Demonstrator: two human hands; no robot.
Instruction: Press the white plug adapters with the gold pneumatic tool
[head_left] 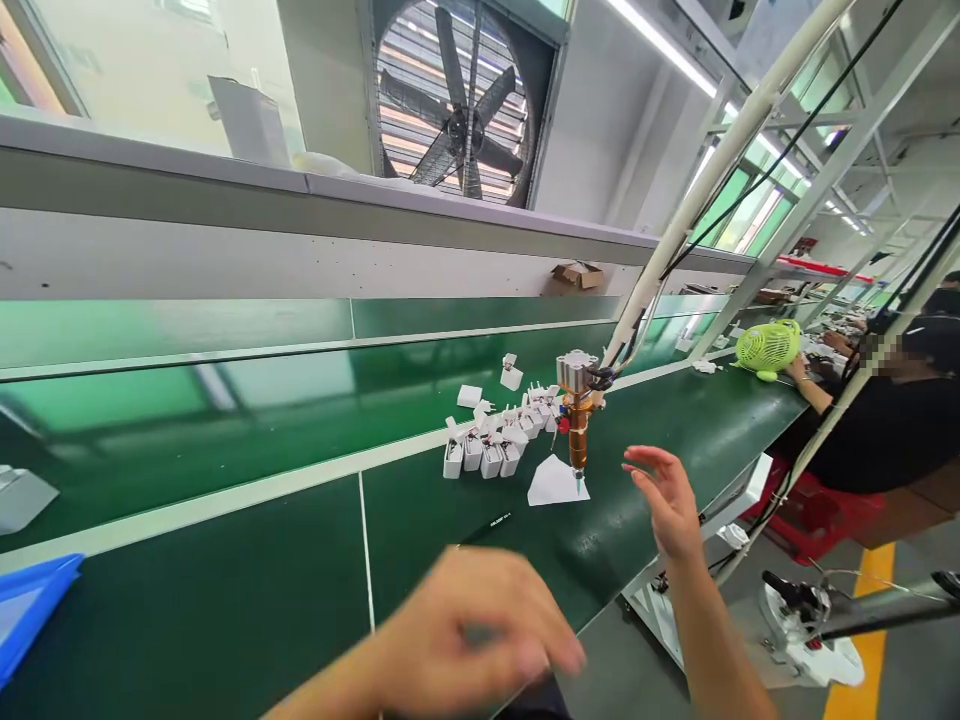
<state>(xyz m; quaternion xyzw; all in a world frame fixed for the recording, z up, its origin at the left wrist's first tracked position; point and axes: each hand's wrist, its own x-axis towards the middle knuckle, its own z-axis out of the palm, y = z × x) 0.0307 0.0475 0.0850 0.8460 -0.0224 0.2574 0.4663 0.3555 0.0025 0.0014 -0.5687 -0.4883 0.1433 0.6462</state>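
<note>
My left hand [480, 625] is over the near edge of the green bench, blurred, its fingers curved and a gap showing between thumb and fingers. Nothing shows in it. My right hand [667, 510] is raised to the right of a dispensing nozzle [577, 440] with an amber barrel, fingers apart and holding nothing. Beneath the nozzle tip lies a piece of white paper [555, 484]. Several small white plug adapters [491, 455] with open housings stand in rows left of the nozzle. A black pen [486, 527] lies just beyond my left hand.
A white housing [470, 396] and another adapter [511, 374] lie on the strip behind. A blue tray [34, 610] is at the left edge. A slanting pole [697, 190] carries cables above the bench. A green fan [767, 348] stands farther right, near a seated person [885, 430].
</note>
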